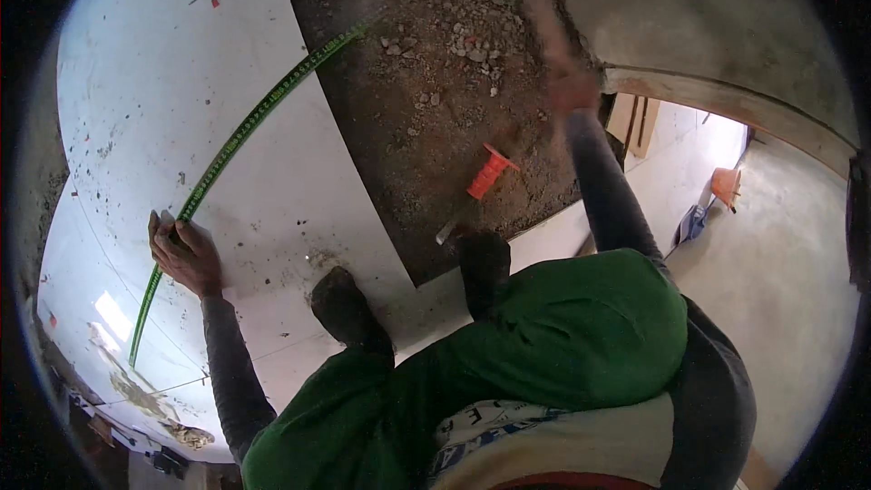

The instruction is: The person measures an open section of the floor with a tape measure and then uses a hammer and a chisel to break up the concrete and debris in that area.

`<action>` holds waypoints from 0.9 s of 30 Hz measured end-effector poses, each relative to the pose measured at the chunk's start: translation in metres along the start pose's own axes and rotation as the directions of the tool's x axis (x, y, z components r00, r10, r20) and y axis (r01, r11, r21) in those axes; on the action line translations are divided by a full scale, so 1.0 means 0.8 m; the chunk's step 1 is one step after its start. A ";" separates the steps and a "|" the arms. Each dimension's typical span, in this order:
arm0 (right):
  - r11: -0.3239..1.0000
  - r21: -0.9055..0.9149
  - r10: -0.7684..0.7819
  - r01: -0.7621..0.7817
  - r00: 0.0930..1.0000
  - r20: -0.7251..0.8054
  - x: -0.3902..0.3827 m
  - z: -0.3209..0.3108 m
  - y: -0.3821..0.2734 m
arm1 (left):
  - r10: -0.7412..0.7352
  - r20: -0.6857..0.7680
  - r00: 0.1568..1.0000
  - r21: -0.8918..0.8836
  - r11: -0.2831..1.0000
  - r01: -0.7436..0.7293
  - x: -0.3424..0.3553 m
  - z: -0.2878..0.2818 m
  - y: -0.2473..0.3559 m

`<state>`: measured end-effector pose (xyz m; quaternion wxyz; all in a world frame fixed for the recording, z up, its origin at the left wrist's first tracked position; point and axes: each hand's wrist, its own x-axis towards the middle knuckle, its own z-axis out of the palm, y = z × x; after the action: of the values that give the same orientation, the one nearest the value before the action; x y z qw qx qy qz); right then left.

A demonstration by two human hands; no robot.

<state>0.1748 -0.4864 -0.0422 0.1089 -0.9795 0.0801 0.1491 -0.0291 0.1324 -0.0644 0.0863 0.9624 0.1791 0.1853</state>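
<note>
A long green measuring tape blade [243,134] with black markings curves across the white floor tiles. Its far end reaches over the bare soil and blurs there. My left hand [189,259] grips the blade near its lower part, fingers and thumb closed round it just above the tiles. Over the soil by the wall, my right hand [570,77] is stretched forward and smeared by motion. Its fingers cannot be made out, nor whether anything is in them. An orange-red spool [492,172] lies on the soil, nearer to me than the right hand.
White tiles [272,209] meet the rough soil strip [426,100], strewn with rubble, along a straight edge. My dark-covered feet [349,308] are at its near end. A wall [717,14] stands at far right. Beyond a doorway are an orange container [726,186] and a blue item [692,223].
</note>
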 end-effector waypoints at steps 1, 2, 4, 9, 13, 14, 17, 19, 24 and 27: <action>0.959 0.155 0.223 -0.238 0.969 0.109 0.020 -0.016 0.028 | 0.002 -0.005 1.000 -0.009 1.000 -0.002 0.004 0.003 0.001; 0.844 0.283 0.394 -0.456 0.884 0.250 0.042 -0.026 0.042 | 0.027 -0.015 1.000 0.016 1.000 -0.027 0.009 0.001 -0.004; 0.842 0.249 0.447 -0.479 0.877 0.176 0.011 -0.024 0.011 | 0.029 0.006 1.000 0.016 0.999 -0.029 -0.001 0.012 -0.007; 0.906 -0.103 -0.419 0.410 0.903 -0.094 -0.051 -0.010 -0.068 | 0.083 -0.029 0.996 -0.019 0.996 -0.084 -0.013 0.009 -0.024; 0.995 0.095 0.043 -0.037 0.997 -0.058 0.004 -0.025 0.053 | 0.016 0.003 1.000 -0.067 0.998 -0.016 0.006 0.003 0.007; 0.978 0.101 0.190 -0.185 0.981 -0.047 0.010 -0.018 0.061 | 0.026 -0.019 0.999 0.019 0.999 -0.026 0.004 0.006 0.006; 0.986 0.041 0.167 -0.162 0.954 -0.248 -0.010 0.018 0.014 | 0.029 -0.019 0.999 -0.004 1.000 -0.030 -0.002 0.008 -0.007; 0.995 -0.028 -0.097 0.093 0.962 -0.256 -0.064 -0.002 -0.073 | 0.052 -0.018 0.998 0.024 0.998 -0.051 -0.006 0.004 -0.026; 0.931 -0.122 -0.354 0.344 0.932 -0.080 -0.081 -0.051 -0.004 | 0.107 -0.042 0.993 0.022 0.994 -0.106 -0.008 0.004 -0.027; 0.956 0.039 0.291 -0.291 0.957 0.022 -0.058 -0.042 0.045 | 0.032 -0.021 0.999 0.031 0.999 -0.031 -0.002 0.009 -0.007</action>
<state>0.1336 -0.5229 -0.0034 0.1070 -0.9534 0.2257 0.1695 -0.0296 0.1362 -0.0726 0.0666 0.9642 0.1678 0.1944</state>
